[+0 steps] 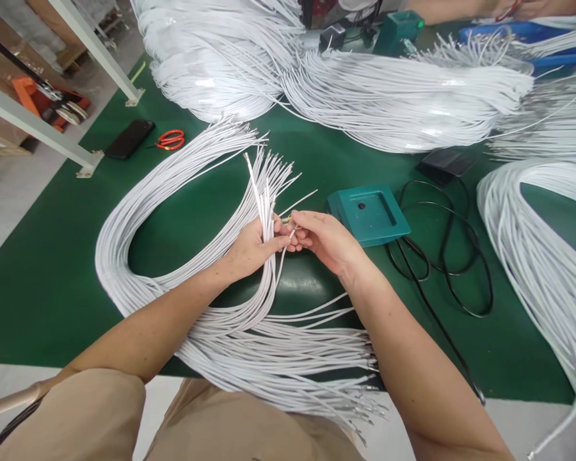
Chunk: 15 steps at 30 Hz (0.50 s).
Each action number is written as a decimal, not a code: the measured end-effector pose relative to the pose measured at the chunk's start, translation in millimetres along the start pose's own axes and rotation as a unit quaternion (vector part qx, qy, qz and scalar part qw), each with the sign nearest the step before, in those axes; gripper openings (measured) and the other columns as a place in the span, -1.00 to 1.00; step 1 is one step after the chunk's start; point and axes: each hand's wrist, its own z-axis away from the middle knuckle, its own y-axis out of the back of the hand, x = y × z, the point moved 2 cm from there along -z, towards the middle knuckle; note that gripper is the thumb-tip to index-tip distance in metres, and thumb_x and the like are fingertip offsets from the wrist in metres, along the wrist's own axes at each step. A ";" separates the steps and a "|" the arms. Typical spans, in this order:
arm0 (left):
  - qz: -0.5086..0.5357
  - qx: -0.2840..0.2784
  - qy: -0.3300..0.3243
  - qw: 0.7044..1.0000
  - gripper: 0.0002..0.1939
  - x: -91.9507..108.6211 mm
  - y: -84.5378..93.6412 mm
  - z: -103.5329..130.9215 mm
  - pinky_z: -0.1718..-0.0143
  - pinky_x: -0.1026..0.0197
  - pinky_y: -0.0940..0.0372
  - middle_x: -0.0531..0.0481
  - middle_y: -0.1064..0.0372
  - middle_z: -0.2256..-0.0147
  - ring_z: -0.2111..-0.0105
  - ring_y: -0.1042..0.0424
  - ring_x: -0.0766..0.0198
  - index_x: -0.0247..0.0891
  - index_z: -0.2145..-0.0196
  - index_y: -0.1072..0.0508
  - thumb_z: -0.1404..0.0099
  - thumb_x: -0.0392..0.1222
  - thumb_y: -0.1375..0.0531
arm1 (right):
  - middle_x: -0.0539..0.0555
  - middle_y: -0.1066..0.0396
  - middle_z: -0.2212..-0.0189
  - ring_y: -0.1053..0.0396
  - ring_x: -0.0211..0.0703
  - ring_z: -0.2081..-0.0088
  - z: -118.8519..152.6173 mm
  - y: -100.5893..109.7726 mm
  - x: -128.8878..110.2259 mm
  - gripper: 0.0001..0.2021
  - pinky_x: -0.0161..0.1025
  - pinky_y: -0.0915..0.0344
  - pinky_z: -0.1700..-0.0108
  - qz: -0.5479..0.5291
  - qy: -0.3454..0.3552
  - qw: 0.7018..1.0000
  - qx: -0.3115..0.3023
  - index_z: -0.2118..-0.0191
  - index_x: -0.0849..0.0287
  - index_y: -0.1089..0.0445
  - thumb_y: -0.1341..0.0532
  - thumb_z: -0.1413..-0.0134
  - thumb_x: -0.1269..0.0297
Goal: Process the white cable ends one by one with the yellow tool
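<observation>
My left hand (255,248) is closed around a small bunch of white cables (267,272), whose ends stick up above the thumb. Just to its right, my right hand (319,235) pinches the tip of one white cable, where thin inner wires, one yellowish, show between the fingertips. The fingers of both hands nearly meet there. Beneath and to the left, a large curved bundle of white cables (120,246) lies on the green table (43,288), its stripped ends pointing right. Beyond my right wrist stands a teal device (372,218) with a shallow recess.
Large heaps of white cable (403,96) lie at the back, and another bundle (523,211) at the right. A black cord (461,256) loops beside the teal device. A black phone (130,138) and red-handled scissors (171,139) lie back left. Another person's arm (446,9) shows at the top.
</observation>
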 end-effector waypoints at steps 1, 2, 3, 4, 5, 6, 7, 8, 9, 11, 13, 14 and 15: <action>0.000 0.006 0.004 1.000 -0.71 -0.6 0.8 0.0 0.27 0.23 -0.39 0.07 -0.42 0.40 0.38 -0.50 0.32 -0.25 0.37 -0.19 -0.15 -0.23 -0.30 | -0.10 -0.20 0.64 -0.22 -0.36 0.55 0.4 0.5 0.2 -0.69 -0.33 -0.18 0.43 -0.008 -0.004 1.000 -0.008 0.51 0.23 -0.38 -0.34 0.07 0.06; 0.000 0.010 0.005 1.000 -0.70 -1.2 1.6 0.0 0.27 0.23 -0.39 0.07 -0.42 0.40 0.37 -0.50 0.32 -0.25 0.36 -0.19 -0.14 -0.21 -0.31 | -0.10 -0.21 0.64 -0.22 -0.36 0.54 0.8 1.2 0.2 -0.70 -0.33 -0.19 0.41 -0.015 -0.005 1.000 -0.014 0.49 0.23 -0.40 -0.34 0.06 0.06; 0.001 0.012 0.005 1.000 -0.69 -1.5 2.3 -0.1 0.27 0.24 -0.39 0.07 -0.42 0.39 0.37 -0.50 0.33 -0.25 0.36 -0.20 -0.13 -0.20 -0.31 | -0.10 -0.22 0.62 -0.23 -0.36 0.53 1.1 2.1 0.1 -0.71 -0.32 -0.20 0.40 -0.019 -0.006 1.000 -0.017 0.46 0.23 -0.41 -0.34 0.06 0.07; 0.003 0.013 0.003 1.000 -0.70 -1.8 2.9 -0.3 0.28 0.25 -0.38 0.07 -0.42 0.38 0.38 -0.50 0.34 -0.25 0.36 -0.20 -0.14 -0.19 -0.31 | -0.10 -0.23 0.61 -0.22 -0.36 0.52 1.4 2.9 -0.1 -0.72 -0.32 -0.20 0.39 -0.022 -0.006 1.000 -0.016 0.43 0.23 -0.43 -0.34 0.06 0.08; 0.006 0.012 -0.003 1.000 -0.70 -1.8 3.4 -0.5 0.29 0.26 -0.38 0.07 -0.42 0.37 0.39 -0.49 0.35 -0.26 0.35 -0.21 -0.14 -0.18 -0.31 | -0.09 -0.25 0.59 -0.22 -0.36 0.52 1.7 3.6 -0.3 -0.74 -0.32 -0.21 0.39 -0.023 -0.006 1.000 -0.013 0.41 0.23 -0.44 -0.34 0.06 0.10; 0.007 0.009 -0.008 1.000 -0.71 -1.7 3.8 -0.7 0.30 0.27 -0.37 0.06 -0.42 0.36 0.40 -0.48 0.36 -0.25 0.33 -0.23 -0.15 -0.18 -0.31 | -0.09 -0.28 0.58 -0.21 -0.37 0.52 2.0 4.0 -0.6 -0.75 -0.33 -0.21 0.38 -0.021 -0.005 1.000 -0.009 0.39 0.23 -0.45 -0.34 0.06 0.12; 0.009 0.005 -0.013 1.000 -0.72 -1.4 4.1 -0.9 0.30 0.27 -0.37 0.06 -0.42 0.35 0.40 -0.48 0.36 -0.25 0.29 -0.24 -0.16 -0.18 -0.30 | -0.07 -0.30 0.56 -0.21 -0.38 0.52 2.2 4.0 -1.1 -0.76 -0.33 -0.22 0.37 -0.014 -0.002 1.000 -0.002 0.38 0.23 -0.46 -0.34 0.06 0.13; 0.008 0.002 -0.019 1.000 -0.72 -1.0 4.4 -1.0 0.31 0.27 -0.37 0.06 -0.41 0.34 0.39 -0.48 0.36 -0.25 0.25 -0.26 -0.17 -0.18 -0.30 | -0.06 -0.32 0.55 -0.22 -0.37 0.52 2.6 3.7 -1.7 -0.77 -0.33 -0.22 0.37 -0.003 0.005 1.000 0.007 0.37 0.23 -0.47 -0.34 0.06 0.15; 0.006 0.000 -0.024 1.000 -0.70 -0.4 4.6 -1.1 0.32 0.27 -0.37 0.06 -0.40 0.33 0.38 -0.48 0.34 -0.24 0.19 -0.28 -0.17 -0.18 -0.29 | -0.05 -0.34 0.54 -0.24 -0.37 0.51 3.0 3.1 -2.3 -0.78 -0.32 -0.23 0.37 0.012 0.015 1.000 0.020 0.38 0.23 -0.48 -0.33 0.06 0.16; 0.000 0.001 -0.029 1.000 -0.62 0.9 5.1 -1.0 0.34 0.27 -0.36 0.05 -0.38 0.32 0.37 -0.49 0.32 -0.22 0.07 -0.31 -0.18 -0.18 -0.29 | -0.03 -0.38 0.52 -0.26 -0.35 0.49 3.9 1.6 -3.3 -0.79 -0.31 -0.24 0.35 0.059 0.046 0.996 0.052 0.37 0.23 -0.49 -0.29 0.02 0.17; -0.001 0.002 -0.026 1.000 -0.57 1.8 5.4 -0.9 0.37 0.29 -0.35 0.05 -0.36 0.31 0.38 -0.48 0.33 -0.21 0.00 -0.33 -0.18 -0.16 -0.29 | 0.00 -0.42 0.48 -0.29 -0.31 0.46 4.8 -0.1 -3.4 -0.81 -0.29 -0.25 0.33 0.134 0.085 0.983 0.087 0.35 0.22 -0.49 -0.26 -0.01 0.18; 0.004 -0.001 -0.020 1.000 -0.55 1.8 5.5 -0.8 0.38 0.29 -0.35 0.05 -0.35 0.31 0.39 -0.47 0.34 -0.20 -0.02 -0.34 -0.17 -0.16 -0.29 | 0.01 -0.43 0.46 -0.30 -0.29 0.44 5.2 -0.7 -3.2 -0.82 -0.28 -0.25 0.31 0.183 0.109 0.971 0.105 0.35 0.21 -0.49 -0.24 -0.03 0.20; 0.014 -0.005 -0.011 1.000 -0.54 1.4 5.6 -0.8 0.37 0.30 -0.35 0.06 -0.35 0.32 0.40 -0.47 0.35 -0.20 -0.03 -0.35 -0.17 -0.16 -0.30 | 0.01 -0.44 0.46 -0.31 -0.27 0.43 5.7 -1.3 -3.0 -0.84 -0.27 -0.25 0.30 0.242 0.135 0.953 0.122 0.36 0.21 -0.48 -0.23 -0.05 0.22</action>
